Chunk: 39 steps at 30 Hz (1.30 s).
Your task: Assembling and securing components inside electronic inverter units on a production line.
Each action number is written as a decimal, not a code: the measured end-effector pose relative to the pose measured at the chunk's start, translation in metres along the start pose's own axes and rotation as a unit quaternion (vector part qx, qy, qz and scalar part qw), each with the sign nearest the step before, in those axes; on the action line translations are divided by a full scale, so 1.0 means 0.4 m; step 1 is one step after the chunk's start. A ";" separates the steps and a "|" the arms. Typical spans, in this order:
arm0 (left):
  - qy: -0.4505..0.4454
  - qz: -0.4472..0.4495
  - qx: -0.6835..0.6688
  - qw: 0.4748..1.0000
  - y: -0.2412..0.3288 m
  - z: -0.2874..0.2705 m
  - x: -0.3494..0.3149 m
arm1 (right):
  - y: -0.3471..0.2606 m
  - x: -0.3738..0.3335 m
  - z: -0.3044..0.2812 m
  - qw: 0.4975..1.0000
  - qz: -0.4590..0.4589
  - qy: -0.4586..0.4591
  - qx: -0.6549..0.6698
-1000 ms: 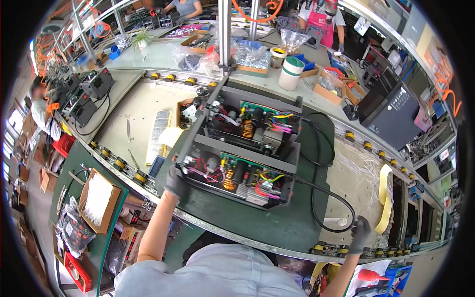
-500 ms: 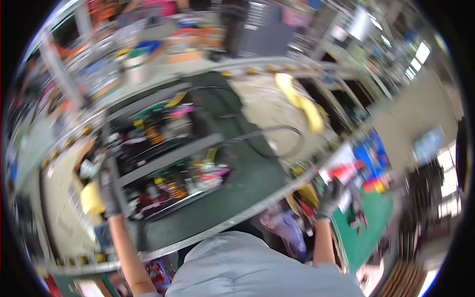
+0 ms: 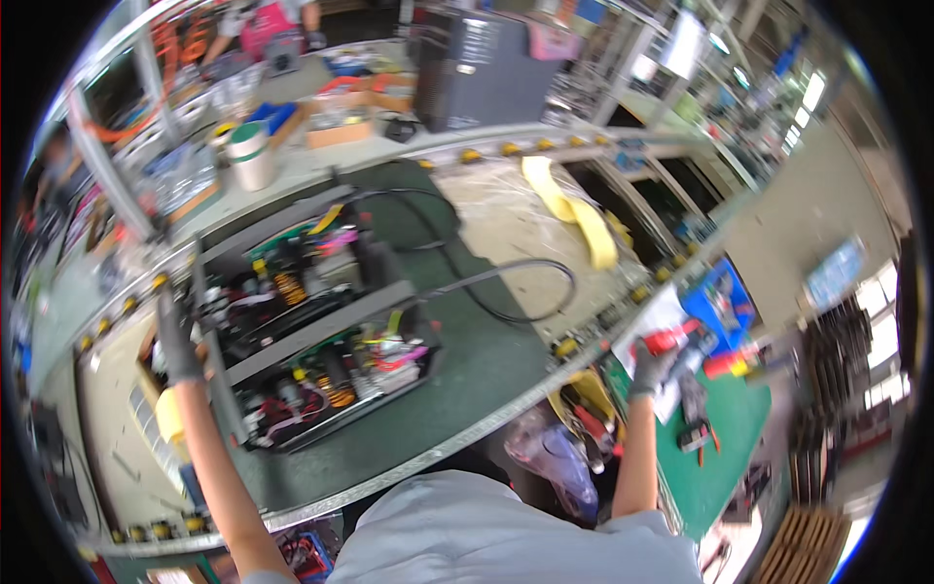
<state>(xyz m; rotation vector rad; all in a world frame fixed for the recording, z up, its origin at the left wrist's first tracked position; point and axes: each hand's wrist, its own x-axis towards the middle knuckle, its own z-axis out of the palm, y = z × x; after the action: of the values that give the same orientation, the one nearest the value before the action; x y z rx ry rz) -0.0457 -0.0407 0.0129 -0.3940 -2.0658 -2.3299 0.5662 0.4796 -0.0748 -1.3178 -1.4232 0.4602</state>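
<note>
My left hand point(image 3: 179, 343), in a grey glove, has its fingers stretched out beside the left end of an opened black device chassis point(image 3: 321, 336). Circuit boards, copper-coloured coils and coloured wires show inside the chassis, and a grey bar runs across its middle. Near that hand lies a small brown box, partly hidden. My right hand point(image 3: 650, 372), gloved too, is over the green side table at the right, its fingers closed around a red and grey hand tool point(image 3: 669, 339). Blur hides the exact grip. A black cable point(image 3: 525, 273) trails from the chassis.
The chassis rests on a dark green mat point(image 3: 486, 360) on the roller-edged bench. A yellow strip point(image 3: 574, 214) lies farther back. Beside my right hand are a blue bin point(image 3: 728, 307) and a black tool point(image 3: 693, 414). A yellow container point(image 3: 584, 399) holds tools. Another person stands across the bench.
My right hand has moved up onto the red and grey tool. My left hand has shifted left and away from me along the chassis end. The view has turned slightly and is sharper.
</note>
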 end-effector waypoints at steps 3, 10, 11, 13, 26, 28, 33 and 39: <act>0.054 0.221 0.483 0.845 -0.110 -0.093 0.128 | -0.013 0.018 0.034 0.999 0.036 -0.039 0.009; -0.138 0.007 0.716 0.684 -0.126 -0.057 0.170 | -0.474 -0.007 0.003 0.931 -0.003 -0.228 0.284; -0.140 0.009 0.749 0.647 -0.102 -0.036 0.174 | -0.541 0.002 0.002 0.930 -0.035 -0.295 0.217; -0.120 0.026 0.772 0.623 -0.078 -0.041 0.181 | -0.684 -0.008 0.049 0.926 -0.097 -0.345 0.117; -0.310 -0.212 0.712 0.593 -0.024 -0.081 0.072 | -1.011 -0.016 0.214 0.845 -0.154 -0.405 0.314; -0.393 0.071 0.504 0.766 -0.203 -0.443 0.008 | -1.103 -0.024 0.277 0.698 -0.052 -0.443 0.561; -0.206 -0.136 0.572 0.782 0.149 -0.062 -0.199 | -1.102 0.057 0.457 0.875 -0.369 -0.257 0.179; -0.194 0.297 0.458 0.815 0.337 0.258 -0.223 | -1.224 -0.195 0.497 0.830 -0.357 -0.294 0.311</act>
<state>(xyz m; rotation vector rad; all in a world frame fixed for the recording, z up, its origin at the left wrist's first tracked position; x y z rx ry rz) 0.0824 0.0278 0.1382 -1.2658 -2.4094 -0.8003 0.1554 0.3338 0.2335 -0.0491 -1.9104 0.7604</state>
